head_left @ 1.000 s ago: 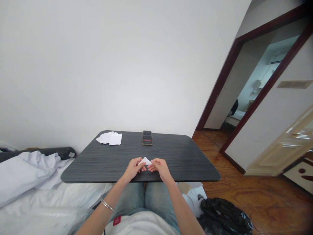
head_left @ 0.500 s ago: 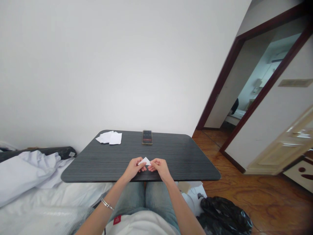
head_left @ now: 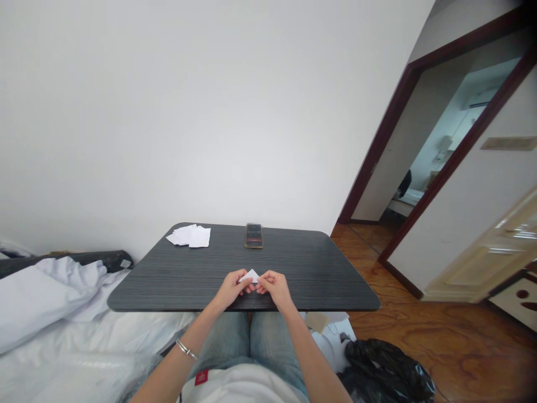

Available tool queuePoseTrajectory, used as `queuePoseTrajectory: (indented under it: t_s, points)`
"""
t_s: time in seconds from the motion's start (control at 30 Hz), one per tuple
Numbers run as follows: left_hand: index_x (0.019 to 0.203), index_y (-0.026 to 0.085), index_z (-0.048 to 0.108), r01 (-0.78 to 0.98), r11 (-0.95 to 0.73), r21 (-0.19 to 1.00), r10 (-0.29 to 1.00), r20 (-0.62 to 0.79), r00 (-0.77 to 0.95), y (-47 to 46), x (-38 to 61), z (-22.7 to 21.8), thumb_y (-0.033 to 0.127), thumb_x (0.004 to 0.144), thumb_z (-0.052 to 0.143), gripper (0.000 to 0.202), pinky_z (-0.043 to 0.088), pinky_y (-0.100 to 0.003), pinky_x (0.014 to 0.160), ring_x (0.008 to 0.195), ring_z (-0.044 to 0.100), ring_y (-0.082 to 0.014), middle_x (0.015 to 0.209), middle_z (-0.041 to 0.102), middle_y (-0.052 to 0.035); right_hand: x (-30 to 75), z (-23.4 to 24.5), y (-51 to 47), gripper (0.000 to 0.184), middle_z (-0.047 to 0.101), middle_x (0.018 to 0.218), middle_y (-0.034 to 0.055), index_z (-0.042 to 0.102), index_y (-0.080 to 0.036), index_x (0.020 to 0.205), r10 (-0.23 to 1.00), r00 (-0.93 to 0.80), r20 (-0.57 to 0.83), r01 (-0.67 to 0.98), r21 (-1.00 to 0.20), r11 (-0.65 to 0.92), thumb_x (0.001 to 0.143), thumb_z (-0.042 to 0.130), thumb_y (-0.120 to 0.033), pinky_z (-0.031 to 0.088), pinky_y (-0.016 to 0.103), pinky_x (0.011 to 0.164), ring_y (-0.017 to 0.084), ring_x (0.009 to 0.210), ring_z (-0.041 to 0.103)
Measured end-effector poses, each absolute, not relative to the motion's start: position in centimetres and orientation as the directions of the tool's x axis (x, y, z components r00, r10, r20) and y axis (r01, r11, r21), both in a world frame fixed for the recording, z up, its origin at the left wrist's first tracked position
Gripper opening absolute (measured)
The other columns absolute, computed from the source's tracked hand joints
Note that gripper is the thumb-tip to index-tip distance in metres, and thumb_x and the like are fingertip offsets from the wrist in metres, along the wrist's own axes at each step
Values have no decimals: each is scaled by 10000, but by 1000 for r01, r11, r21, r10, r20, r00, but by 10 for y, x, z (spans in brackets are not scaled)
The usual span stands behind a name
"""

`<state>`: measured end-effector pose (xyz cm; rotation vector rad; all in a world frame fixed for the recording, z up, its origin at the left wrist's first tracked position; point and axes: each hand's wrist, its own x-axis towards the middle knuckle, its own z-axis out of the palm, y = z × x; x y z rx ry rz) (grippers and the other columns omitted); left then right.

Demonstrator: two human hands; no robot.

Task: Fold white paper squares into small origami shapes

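Observation:
A small folded white paper (head_left: 252,275), triangular in outline, is pinched between both hands just above the near edge of the dark table (head_left: 319,268). My left hand (head_left: 229,289) grips its left side with curled fingers. My right hand (head_left: 273,286) pinches its right side. A loose pile of white paper sheets (head_left: 189,236) lies at the table's far left corner. A phone (head_left: 254,235) stands propped at the far middle of the table, its screen facing me.
White bedding (head_left: 50,291) lies left of the table. A black plastic bag (head_left: 390,372) sits on the wooden floor at the lower right. An open doorway (head_left: 436,157) is at the right.

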<state>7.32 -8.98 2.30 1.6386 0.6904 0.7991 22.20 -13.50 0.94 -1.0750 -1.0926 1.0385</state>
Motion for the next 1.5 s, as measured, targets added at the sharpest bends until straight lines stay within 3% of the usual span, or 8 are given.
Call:
queuePoseTrajectory:
  t_s: [0.23,0.43,0.6,0.87,1.07,1.2,1.5]
  points:
    - [738,102,537,-76,-58,995,821,91,563,-85,73,19,471,771,396,397,384,-185,415,525,571,-124,671,661,-99,223,9,-135,256,646,530,42,568,-123,638,968,212,132,-157,-973,167,630,634,-370,431,189,391,113,406,573]
    - [693,119,543,-45,-137,990,813,138,565,-82,72,16,449,740,469,342,394,-187,433,564,571,-133,659,659,-73,223,8,-134,294,652,536,50,570,-122,655,968,212,133,-164,-972,169,627,625,-409,442,200,395,125,409,583]
    - [673,125,572,-31,-183,983,796,167,582,-83,71,18,432,740,471,331,394,-193,444,584,570,-142,648,648,-61,223,9,-135,325,648,528,33,578,-126,810,973,180,140,-164,-972,171,651,602,-408,449,206,412,135,426,591]
    - [914,113,568,-60,-137,989,794,146,590,-90,71,28,372,699,559,337,398,-188,478,664,587,-149,794,660,-90,224,8,-135,277,635,538,29,576,-122,809,951,247,184,-177,-957,231,693,578,-373,431,199,414,113,424,562]
    - [771,80,599,-86,-39,996,853,78,515,-84,71,21,446,748,458,393,416,-202,459,566,578,-142,693,665,-113,224,7,-135,253,635,551,32,586,-122,810,954,232,190,-164,-959,231,697,579,-349,423,200,415,113,434,561]
    - [876,87,603,-82,-79,993,839,111,532,-83,70,21,394,721,522,354,414,-188,458,587,577,-133,752,664,-99,224,5,-133,245,636,553,28,592,-127,805,952,233,199,-160,-957,240,701,574,-349,422,200,421,114,444,566]
    - [965,76,556,-71,-85,994,852,109,511,-85,70,21,327,700,555,365,423,-202,485,589,596,-143,688,668,-87,224,5,-132,244,634,549,22,592,-125,812,955,217,204,-140,-961,237,692,577,-337,427,192,422,107,437,562]
